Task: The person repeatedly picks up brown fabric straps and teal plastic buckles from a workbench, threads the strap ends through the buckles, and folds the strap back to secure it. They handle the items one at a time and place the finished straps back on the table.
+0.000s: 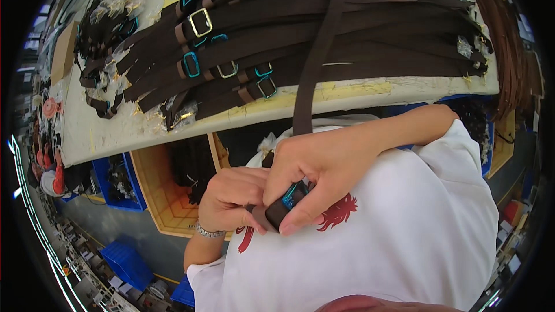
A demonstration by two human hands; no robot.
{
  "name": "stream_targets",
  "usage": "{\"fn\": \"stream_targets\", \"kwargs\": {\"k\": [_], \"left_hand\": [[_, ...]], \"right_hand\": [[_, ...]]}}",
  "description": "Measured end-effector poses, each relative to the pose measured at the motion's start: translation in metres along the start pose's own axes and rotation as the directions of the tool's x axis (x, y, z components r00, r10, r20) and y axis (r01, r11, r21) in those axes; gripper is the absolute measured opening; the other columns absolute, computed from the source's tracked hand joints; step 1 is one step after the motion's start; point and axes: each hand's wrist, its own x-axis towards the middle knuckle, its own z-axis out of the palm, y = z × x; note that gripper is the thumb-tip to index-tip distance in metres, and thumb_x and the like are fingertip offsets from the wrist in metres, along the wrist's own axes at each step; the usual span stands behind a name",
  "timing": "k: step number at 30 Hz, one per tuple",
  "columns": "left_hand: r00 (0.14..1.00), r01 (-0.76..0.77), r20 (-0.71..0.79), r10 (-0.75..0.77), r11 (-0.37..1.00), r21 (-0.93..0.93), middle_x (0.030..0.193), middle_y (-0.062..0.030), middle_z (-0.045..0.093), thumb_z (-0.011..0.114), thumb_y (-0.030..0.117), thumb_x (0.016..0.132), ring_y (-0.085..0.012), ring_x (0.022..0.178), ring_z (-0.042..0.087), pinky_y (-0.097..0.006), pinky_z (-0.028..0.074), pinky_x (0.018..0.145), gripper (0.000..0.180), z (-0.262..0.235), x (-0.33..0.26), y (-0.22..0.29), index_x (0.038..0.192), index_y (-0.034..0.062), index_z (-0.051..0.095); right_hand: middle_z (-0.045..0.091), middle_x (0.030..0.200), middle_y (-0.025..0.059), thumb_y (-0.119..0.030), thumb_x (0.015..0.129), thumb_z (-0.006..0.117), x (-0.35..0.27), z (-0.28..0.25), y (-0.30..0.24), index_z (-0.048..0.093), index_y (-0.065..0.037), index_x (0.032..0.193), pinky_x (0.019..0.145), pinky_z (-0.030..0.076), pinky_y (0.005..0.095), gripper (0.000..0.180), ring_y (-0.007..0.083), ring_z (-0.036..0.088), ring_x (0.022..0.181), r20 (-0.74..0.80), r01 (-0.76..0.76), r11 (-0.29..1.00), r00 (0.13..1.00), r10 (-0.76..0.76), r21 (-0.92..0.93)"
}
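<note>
A dark brown belt [315, 69] runs from the far side of the table down over its near edge to my hands, in front of my chest. Its buckle [296, 195], partly covered in blue film, sits between the fingers and thumb of my right hand [324, 164]. My left hand [234, 196], with a metal bracelet at the wrist, pinches the brown strap [263, 217] beside the buckle. Both hands are closed and touch each other. My fingers hide part of the strap and buckle.
Many dark belts [393, 32] with square buckles lie on the white table [231, 120]. A tangled pile of belts [107, 32] is at the left. Below stand a wooden box [156, 196] and blue crates [128, 263]. Another person [53, 176] is at the far left.
</note>
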Motion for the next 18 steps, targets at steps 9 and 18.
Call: {"fn": "stream_targets", "kwargs": {"k": [9,18], "left_hand": [[0.722,0.329,-0.688,-0.068,0.909,0.255,0.072,0.004,0.063,0.078,0.018,0.101,-0.0015,0.054,0.047,-0.02,0.034,0.049,0.023,-0.075,-0.035,0.062,0.087,0.001,0.072],[0.805,0.413,-0.395,0.443,0.059,0.909,0.067,-0.0012,0.036,0.073,0.015,0.106,-0.0092,0.063,0.029,-0.032,0.025,0.055,0.041,-0.217,0.037,0.13,0.078,-0.0016,0.049]], "right_hand": [[0.057,0.057,-0.0005,-0.021,0.102,0.078,-0.123,-0.054,-0.076,0.059,-0.003,0.072,0.046,0.035,0.0238,0.04,0.0046,0.053,0.048,-0.535,-0.28,0.883,0.844,0.039,-0.377],[0.038,0.078,0.0048,-0.018,0.111,0.066,-0.378,-0.14,-0.144,0.051,0.002,0.092,0.066,0.034,0.0297,0.032,0.0098,0.037,0.073,-0.422,-0.863,-0.087,0.328,-0.845,-0.497]]}}
